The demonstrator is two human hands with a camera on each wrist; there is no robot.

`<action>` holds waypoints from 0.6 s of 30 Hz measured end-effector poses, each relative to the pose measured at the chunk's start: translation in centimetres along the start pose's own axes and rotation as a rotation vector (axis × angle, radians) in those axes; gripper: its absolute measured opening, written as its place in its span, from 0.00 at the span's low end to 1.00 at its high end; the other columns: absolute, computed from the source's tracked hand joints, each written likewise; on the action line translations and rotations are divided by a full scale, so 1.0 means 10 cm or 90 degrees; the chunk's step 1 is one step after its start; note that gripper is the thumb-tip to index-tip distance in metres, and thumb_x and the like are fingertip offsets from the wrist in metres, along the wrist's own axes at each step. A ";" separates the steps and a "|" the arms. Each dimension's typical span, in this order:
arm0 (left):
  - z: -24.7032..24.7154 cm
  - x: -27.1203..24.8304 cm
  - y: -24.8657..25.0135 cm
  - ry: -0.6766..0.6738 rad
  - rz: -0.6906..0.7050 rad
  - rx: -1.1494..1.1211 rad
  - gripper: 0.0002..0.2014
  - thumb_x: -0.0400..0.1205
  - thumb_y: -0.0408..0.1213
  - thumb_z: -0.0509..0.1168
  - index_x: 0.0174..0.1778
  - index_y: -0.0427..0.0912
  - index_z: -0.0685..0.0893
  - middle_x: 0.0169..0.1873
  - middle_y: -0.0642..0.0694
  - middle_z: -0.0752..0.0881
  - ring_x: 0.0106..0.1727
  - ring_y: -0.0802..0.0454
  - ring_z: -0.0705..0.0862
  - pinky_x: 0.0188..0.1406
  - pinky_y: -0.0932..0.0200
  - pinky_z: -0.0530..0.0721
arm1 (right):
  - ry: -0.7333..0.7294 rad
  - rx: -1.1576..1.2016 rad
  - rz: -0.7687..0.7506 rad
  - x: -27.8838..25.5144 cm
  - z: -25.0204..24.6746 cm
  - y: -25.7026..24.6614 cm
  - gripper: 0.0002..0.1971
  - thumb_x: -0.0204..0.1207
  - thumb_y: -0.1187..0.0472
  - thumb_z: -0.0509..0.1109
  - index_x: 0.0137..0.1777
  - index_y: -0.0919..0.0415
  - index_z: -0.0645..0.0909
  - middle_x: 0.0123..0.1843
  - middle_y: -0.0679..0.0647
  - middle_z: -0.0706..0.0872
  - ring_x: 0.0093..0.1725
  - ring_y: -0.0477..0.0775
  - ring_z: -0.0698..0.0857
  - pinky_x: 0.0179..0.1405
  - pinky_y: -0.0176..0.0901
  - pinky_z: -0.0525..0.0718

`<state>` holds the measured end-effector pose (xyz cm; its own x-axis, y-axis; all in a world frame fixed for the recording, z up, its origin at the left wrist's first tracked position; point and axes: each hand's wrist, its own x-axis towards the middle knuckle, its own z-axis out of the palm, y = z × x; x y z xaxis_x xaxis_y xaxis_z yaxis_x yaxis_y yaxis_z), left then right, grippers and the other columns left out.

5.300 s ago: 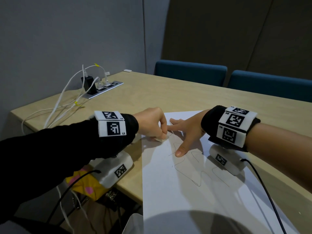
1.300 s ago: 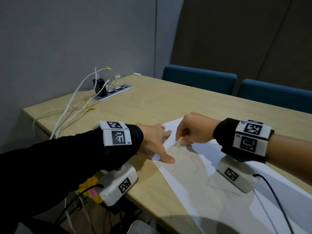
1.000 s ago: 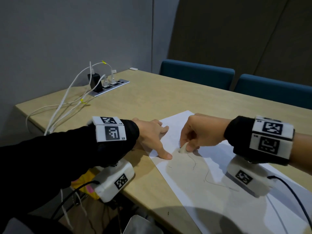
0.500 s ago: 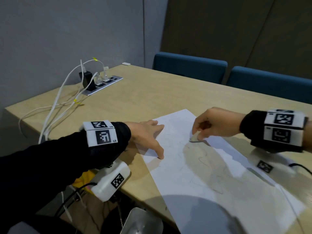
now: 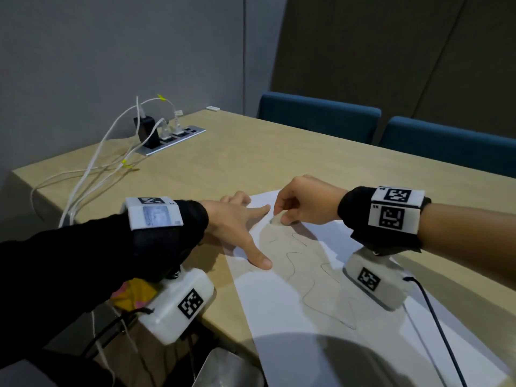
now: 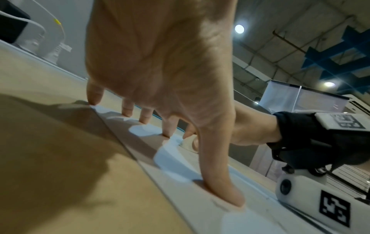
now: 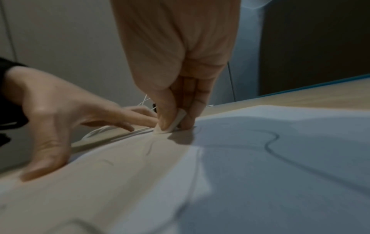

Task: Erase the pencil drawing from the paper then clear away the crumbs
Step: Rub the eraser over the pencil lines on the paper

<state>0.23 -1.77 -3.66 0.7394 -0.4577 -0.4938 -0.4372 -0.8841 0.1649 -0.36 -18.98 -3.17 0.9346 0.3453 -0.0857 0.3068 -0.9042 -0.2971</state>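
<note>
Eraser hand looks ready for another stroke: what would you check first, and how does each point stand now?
1. Eraser pinched in right hand: ok.
2. Eraser touching the paper: ok.
3. Left hand pressing the paper flat, thumb and fingers spread: ok.
4. Pencil line all erased: not ok, long curves remain.
5. Crumbs cleared: cannot tell, too small to see.
6. Cables away from the paper: ok.
</note>
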 end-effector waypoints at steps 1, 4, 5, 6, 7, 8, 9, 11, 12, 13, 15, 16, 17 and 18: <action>0.00 0.00 0.00 -0.002 0.000 -0.001 0.57 0.65 0.65 0.73 0.81 0.66 0.40 0.80 0.55 0.42 0.82 0.49 0.43 0.79 0.47 0.55 | -0.003 -0.004 -0.004 0.01 0.00 0.00 0.06 0.75 0.62 0.72 0.51 0.58 0.86 0.41 0.52 0.88 0.37 0.45 0.81 0.46 0.36 0.80; -0.01 0.01 0.00 -0.019 -0.001 0.003 0.57 0.66 0.64 0.73 0.81 0.66 0.38 0.81 0.56 0.42 0.82 0.50 0.43 0.78 0.48 0.55 | -0.015 -0.006 -0.003 0.03 -0.02 0.01 0.06 0.75 0.62 0.73 0.51 0.58 0.86 0.37 0.49 0.87 0.36 0.44 0.81 0.46 0.35 0.79; -0.02 0.02 0.00 -0.023 -0.001 0.009 0.58 0.66 0.64 0.73 0.81 0.65 0.38 0.81 0.56 0.42 0.82 0.50 0.43 0.79 0.48 0.55 | -0.021 -0.007 -0.002 0.04 -0.03 0.00 0.07 0.75 0.62 0.73 0.51 0.58 0.86 0.35 0.47 0.86 0.36 0.43 0.81 0.46 0.35 0.79; -0.03 0.02 0.01 -0.028 -0.003 0.018 0.58 0.65 0.64 0.73 0.81 0.64 0.38 0.81 0.56 0.42 0.82 0.50 0.44 0.79 0.47 0.56 | -0.028 -0.011 -0.002 0.04 -0.03 0.00 0.07 0.74 0.62 0.73 0.51 0.58 0.86 0.33 0.45 0.85 0.36 0.42 0.81 0.46 0.35 0.79; -0.05 0.04 0.02 -0.033 -0.006 0.030 0.59 0.65 0.64 0.74 0.81 0.64 0.38 0.81 0.56 0.43 0.83 0.49 0.45 0.79 0.46 0.57 | -0.032 -0.017 -0.003 0.05 -0.04 0.00 0.07 0.74 0.62 0.73 0.51 0.58 0.86 0.31 0.42 0.83 0.36 0.42 0.81 0.47 0.36 0.80; -0.08 0.05 0.03 -0.037 -0.009 0.042 0.60 0.64 0.65 0.74 0.81 0.63 0.38 0.81 0.55 0.43 0.83 0.48 0.46 0.79 0.45 0.59 | -0.035 -0.024 -0.003 0.06 -0.05 -0.01 0.07 0.75 0.62 0.73 0.51 0.58 0.86 0.29 0.41 0.82 0.36 0.43 0.81 0.47 0.36 0.80; -0.10 0.06 0.03 -0.041 -0.012 0.048 0.60 0.63 0.65 0.74 0.81 0.63 0.38 0.80 0.55 0.44 0.83 0.48 0.48 0.79 0.44 0.61 | -0.039 -0.030 -0.003 0.07 -0.06 -0.02 0.06 0.75 0.62 0.73 0.51 0.58 0.87 0.29 0.40 0.81 0.37 0.44 0.82 0.48 0.37 0.81; -0.12 0.07 0.02 -0.049 -0.009 0.048 0.60 0.63 0.65 0.74 0.81 0.63 0.38 0.80 0.56 0.45 0.82 0.48 0.50 0.78 0.44 0.63 | -0.036 -0.033 -0.003 0.09 -0.06 -0.04 0.07 0.75 0.63 0.73 0.51 0.58 0.87 0.29 0.40 0.81 0.36 0.43 0.81 0.47 0.37 0.81; -0.12 0.07 0.00 -0.049 -0.004 0.045 0.60 0.63 0.64 0.75 0.82 0.63 0.39 0.80 0.57 0.46 0.82 0.49 0.51 0.77 0.45 0.64 | -0.030 -0.032 -0.004 0.10 -0.06 -0.05 0.07 0.74 0.63 0.73 0.51 0.58 0.87 0.29 0.41 0.81 0.35 0.42 0.80 0.47 0.36 0.80; -0.12 0.07 -0.02 -0.045 0.002 0.043 0.60 0.63 0.65 0.75 0.82 0.62 0.40 0.79 0.58 0.46 0.82 0.50 0.51 0.77 0.45 0.64 | -0.023 -0.031 0.000 0.11 -0.06 -0.06 0.07 0.74 0.63 0.73 0.52 0.59 0.87 0.30 0.41 0.81 0.35 0.41 0.80 0.47 0.36 0.80; -0.10 0.07 -0.03 -0.048 0.002 0.044 0.60 0.64 0.65 0.74 0.82 0.60 0.38 0.80 0.58 0.42 0.82 0.53 0.49 0.78 0.47 0.62 | -0.025 -0.028 0.011 0.07 -0.05 -0.07 0.07 0.74 0.63 0.73 0.51 0.59 0.87 0.32 0.44 0.83 0.34 0.40 0.79 0.46 0.36 0.80; -0.09 0.06 -0.03 -0.051 -0.003 0.052 0.61 0.65 0.65 0.73 0.82 0.59 0.37 0.81 0.58 0.39 0.83 0.53 0.48 0.79 0.47 0.61 | -0.036 -0.023 0.015 0.04 -0.04 -0.07 0.07 0.74 0.63 0.73 0.51 0.58 0.87 0.34 0.46 0.86 0.34 0.39 0.80 0.46 0.35 0.81; -0.09 0.06 -0.03 -0.053 -0.008 0.062 0.60 0.65 0.65 0.72 0.82 0.58 0.35 0.81 0.58 0.36 0.83 0.53 0.48 0.79 0.48 0.61 | -0.051 -0.013 0.016 0.00 -0.03 -0.07 0.06 0.74 0.63 0.73 0.50 0.57 0.87 0.37 0.48 0.88 0.34 0.39 0.81 0.46 0.35 0.81; -0.08 0.06 -0.02 -0.054 -0.010 0.070 0.60 0.66 0.66 0.72 0.82 0.58 0.35 0.81 0.58 0.35 0.83 0.53 0.48 0.80 0.48 0.60 | -0.065 -0.001 0.016 -0.04 -0.02 -0.07 0.06 0.73 0.62 0.74 0.49 0.55 0.87 0.39 0.49 0.90 0.35 0.39 0.82 0.46 0.34 0.81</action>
<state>1.16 -1.94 -3.28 0.7023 -0.4305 -0.5670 -0.4831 -0.8732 0.0645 -0.93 -18.57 -2.73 0.9184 0.3469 -0.1902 0.2845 -0.9132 -0.2917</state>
